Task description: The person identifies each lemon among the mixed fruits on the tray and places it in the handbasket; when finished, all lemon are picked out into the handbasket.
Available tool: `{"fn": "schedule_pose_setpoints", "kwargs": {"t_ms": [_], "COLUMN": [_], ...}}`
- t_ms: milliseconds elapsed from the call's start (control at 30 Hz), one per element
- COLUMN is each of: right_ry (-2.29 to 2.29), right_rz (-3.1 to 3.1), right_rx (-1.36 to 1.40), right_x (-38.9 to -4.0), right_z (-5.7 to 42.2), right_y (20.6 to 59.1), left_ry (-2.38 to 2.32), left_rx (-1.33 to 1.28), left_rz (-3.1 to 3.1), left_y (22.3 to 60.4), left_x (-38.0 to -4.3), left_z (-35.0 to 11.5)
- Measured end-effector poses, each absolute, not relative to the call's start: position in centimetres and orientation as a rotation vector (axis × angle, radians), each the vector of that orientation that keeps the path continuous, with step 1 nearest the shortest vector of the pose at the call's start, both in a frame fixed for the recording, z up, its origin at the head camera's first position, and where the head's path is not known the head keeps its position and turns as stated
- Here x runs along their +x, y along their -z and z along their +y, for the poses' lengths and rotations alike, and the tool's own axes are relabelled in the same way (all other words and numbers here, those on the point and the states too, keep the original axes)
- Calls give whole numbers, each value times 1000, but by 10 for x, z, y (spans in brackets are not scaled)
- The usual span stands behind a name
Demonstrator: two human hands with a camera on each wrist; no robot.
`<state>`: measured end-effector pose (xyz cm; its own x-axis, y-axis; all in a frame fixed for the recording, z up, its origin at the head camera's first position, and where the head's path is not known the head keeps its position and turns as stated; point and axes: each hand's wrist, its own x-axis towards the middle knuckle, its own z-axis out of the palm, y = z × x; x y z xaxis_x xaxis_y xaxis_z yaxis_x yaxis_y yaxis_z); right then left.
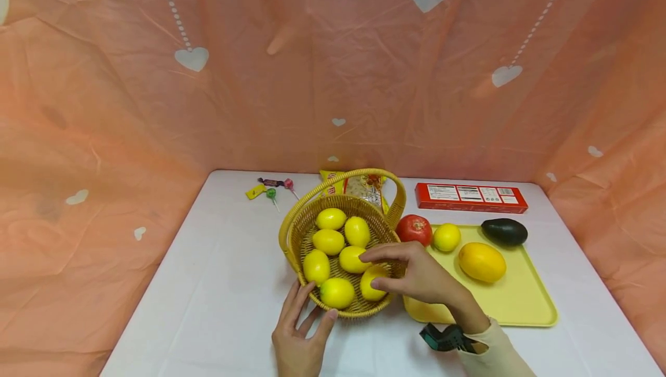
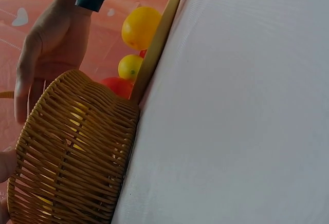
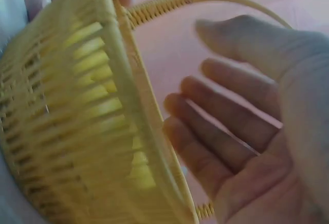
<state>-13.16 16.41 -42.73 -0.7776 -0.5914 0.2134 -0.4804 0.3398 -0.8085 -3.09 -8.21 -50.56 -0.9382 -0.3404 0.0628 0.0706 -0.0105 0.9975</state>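
A woven basket [image 1: 359, 314] with an arched handle stands at the middle of the table, holding several lemons [image 1: 337, 293]. At its near left rim my left hand [image 1: 300, 336] holds on, with the thumb and index fingertip at the edge and other fingers along the outer wall. My right hand [image 1: 416, 273] hovers over the basket's right side, thumb and fingers spread apart, palm bare in the right wrist view. In the head view its fingertips overlap two lemons at the right. The left wrist view shows the basket's woven side [image 2: 77, 152].
Right of the basket lies a yellow tray [image 1: 520, 302] with a mango-like yellow fruit [image 1: 482, 262], a lemon [image 1: 447, 237] and an avocado [image 1: 504, 232]. A red pomegranate [image 1: 414, 230] sits beside it. Behind are a red box [image 1: 470, 198], a snack bag [image 1: 364, 188] and candies [image 1: 271, 182].
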Motion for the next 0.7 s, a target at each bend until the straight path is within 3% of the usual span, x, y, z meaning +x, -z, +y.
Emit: {"fn": "schedule_pose_setpoints", "kwargs": {"t_ms": [333,700], "right_ry": [1989,2062], "right_rz": [2229,2434], "right_rx": [-840,-524], "right_x": [-134,-120], "right_z": [227,285], "right_y": [449,471], "left_ry": [2005,2013], "left_rx": [290,289], "left_rz": [-1991,-1992], "left_y": [502,504], "left_x": [-30,-31], "left_z": [-80,-81]}}
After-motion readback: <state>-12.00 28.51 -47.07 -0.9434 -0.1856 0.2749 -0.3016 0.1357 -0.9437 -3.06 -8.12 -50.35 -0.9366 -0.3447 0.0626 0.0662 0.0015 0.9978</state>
